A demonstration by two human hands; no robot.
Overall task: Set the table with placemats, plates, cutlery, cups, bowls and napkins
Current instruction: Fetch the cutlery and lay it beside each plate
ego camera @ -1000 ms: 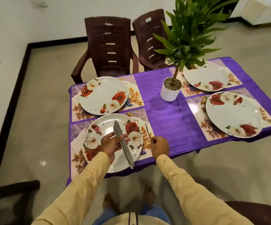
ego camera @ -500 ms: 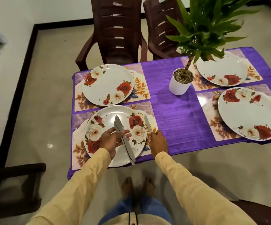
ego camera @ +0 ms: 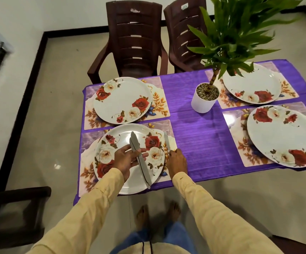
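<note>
Bare tablecloth strip point(ego camera: 200, 143) between left placemats point(ego camera: 159, 99) and right placemats point(ego camera: 240, 149): open passage. White plant pot point(ego camera: 204, 100) blocks its far end; leaves point(ego camera: 236, 33) overhang far-right plate point(ego camera: 251, 85).

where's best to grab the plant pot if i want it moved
Probably the pot, round its white wall, low, from the near side over bare cloth: it is an upright cylinder, while the stem is thin and leaves spread overhead.

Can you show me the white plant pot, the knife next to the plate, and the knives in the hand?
white plant pot point(ego camera: 202, 103): head view, its front wall.
knife next to the plate point(ego camera: 166, 141): head view, its upper part.
knives in the hand point(ego camera: 144, 167): head view, below the fingers.
</note>
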